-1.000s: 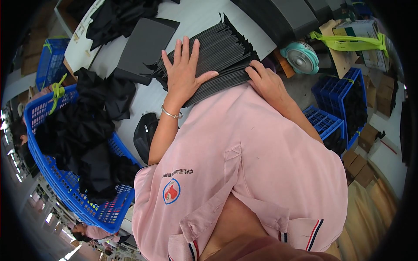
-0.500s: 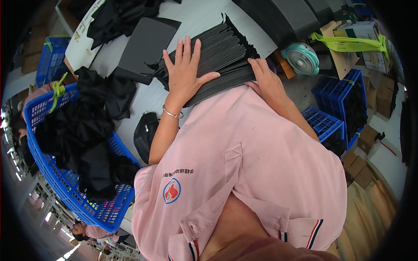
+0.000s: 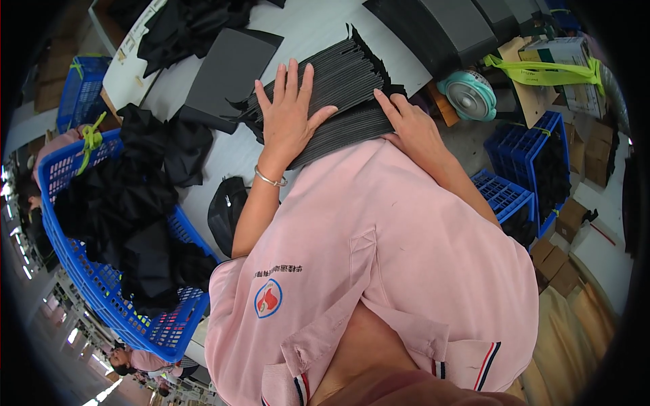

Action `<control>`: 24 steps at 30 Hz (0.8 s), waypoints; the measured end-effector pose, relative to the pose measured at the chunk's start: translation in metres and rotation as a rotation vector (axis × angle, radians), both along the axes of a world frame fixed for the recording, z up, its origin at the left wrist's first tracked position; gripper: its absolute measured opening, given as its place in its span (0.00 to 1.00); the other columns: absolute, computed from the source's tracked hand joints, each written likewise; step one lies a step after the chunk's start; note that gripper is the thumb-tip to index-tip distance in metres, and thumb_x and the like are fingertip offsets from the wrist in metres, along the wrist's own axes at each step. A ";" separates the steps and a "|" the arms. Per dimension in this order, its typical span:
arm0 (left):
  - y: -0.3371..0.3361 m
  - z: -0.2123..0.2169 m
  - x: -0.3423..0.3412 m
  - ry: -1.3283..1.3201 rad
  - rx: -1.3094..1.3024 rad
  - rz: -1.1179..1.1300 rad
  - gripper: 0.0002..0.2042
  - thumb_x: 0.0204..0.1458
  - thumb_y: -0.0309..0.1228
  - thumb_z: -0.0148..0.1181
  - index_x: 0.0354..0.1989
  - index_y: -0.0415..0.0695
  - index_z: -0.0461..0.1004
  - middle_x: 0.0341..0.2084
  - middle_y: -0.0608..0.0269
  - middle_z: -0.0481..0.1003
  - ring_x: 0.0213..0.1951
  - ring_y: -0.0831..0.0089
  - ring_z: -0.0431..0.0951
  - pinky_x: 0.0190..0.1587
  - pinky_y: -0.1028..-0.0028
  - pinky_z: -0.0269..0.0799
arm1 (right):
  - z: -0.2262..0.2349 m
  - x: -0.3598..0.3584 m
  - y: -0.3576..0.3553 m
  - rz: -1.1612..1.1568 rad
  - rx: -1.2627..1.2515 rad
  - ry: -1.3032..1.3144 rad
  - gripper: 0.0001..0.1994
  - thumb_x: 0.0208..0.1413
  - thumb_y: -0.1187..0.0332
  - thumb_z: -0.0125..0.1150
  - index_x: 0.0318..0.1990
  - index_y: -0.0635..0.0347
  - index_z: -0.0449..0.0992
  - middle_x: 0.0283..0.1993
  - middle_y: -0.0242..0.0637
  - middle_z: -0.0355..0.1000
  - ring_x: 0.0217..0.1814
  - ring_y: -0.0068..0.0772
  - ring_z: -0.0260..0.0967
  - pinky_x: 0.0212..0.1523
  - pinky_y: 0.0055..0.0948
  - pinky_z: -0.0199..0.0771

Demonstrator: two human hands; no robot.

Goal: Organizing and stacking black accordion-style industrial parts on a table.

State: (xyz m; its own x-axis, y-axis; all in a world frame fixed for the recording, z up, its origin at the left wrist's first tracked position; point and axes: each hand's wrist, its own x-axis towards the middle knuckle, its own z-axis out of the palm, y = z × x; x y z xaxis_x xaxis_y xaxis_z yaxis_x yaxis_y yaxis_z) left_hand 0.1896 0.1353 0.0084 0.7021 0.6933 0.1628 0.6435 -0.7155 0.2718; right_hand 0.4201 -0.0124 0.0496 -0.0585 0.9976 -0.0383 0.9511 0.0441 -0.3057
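Observation:
A fanned stack of thin dark grey sheets (image 3: 342,81) lies on the white table (image 3: 318,30) in front of me. My left hand (image 3: 288,115) lies flat on top of the stack, fingers spread; a thin bracelet circles its wrist. My right hand (image 3: 409,125) rests on the stack's near right edge, fingers pressing against the sheet ends. A single dark grey sheet (image 3: 227,71) lies flat to the left of the stack. My pink shirt hides the near part of the stack.
A blue plastic crate (image 3: 101,284) of black fabric stands at my left, with more black cloth (image 3: 162,145) beside it. A black bag (image 3: 227,213) sits by my elbow. Blue crates (image 3: 535,145), a teal fan (image 3: 470,95) and cardboard boxes (image 3: 562,64) stand at right.
Both hands stay on the stack; my right hand has shifted slightly along the stack's near edge.

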 end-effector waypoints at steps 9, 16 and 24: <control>-0.001 0.002 0.001 0.017 0.015 0.010 0.43 0.59 0.62 0.55 0.77 0.49 0.55 0.77 0.51 0.53 0.77 0.54 0.50 0.74 0.37 0.36 | -0.009 0.003 -0.004 -0.003 0.118 0.055 0.37 0.42 0.71 0.78 0.63 0.60 0.68 0.58 0.43 0.66 0.41 0.42 0.74 0.43 0.37 0.77; -0.001 0.001 0.001 0.006 0.009 0.010 0.43 0.59 0.62 0.55 0.77 0.50 0.55 0.77 0.52 0.53 0.77 0.54 0.50 0.74 0.37 0.36 | -0.005 0.003 0.000 0.024 0.080 0.030 0.31 0.41 0.73 0.78 0.55 0.60 0.69 0.75 0.46 0.58 0.43 0.40 0.75 0.44 0.36 0.78; 0.001 0.001 0.001 0.003 0.015 0.011 0.43 0.58 0.62 0.56 0.77 0.49 0.56 0.77 0.52 0.53 0.77 0.54 0.51 0.73 0.37 0.37 | -0.004 0.003 0.000 0.052 0.089 -0.014 0.32 0.41 0.72 0.77 0.55 0.60 0.68 0.76 0.46 0.58 0.45 0.37 0.76 0.45 0.35 0.78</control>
State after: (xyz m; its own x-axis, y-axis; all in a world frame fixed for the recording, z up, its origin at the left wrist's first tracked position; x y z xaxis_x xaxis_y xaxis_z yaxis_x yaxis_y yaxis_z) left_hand 0.1903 0.1361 0.0092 0.6952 0.6982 0.1711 0.6518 -0.7126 0.2597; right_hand 0.4230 -0.0121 0.0458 -0.1105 0.9927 0.0493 0.9509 0.1200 -0.2852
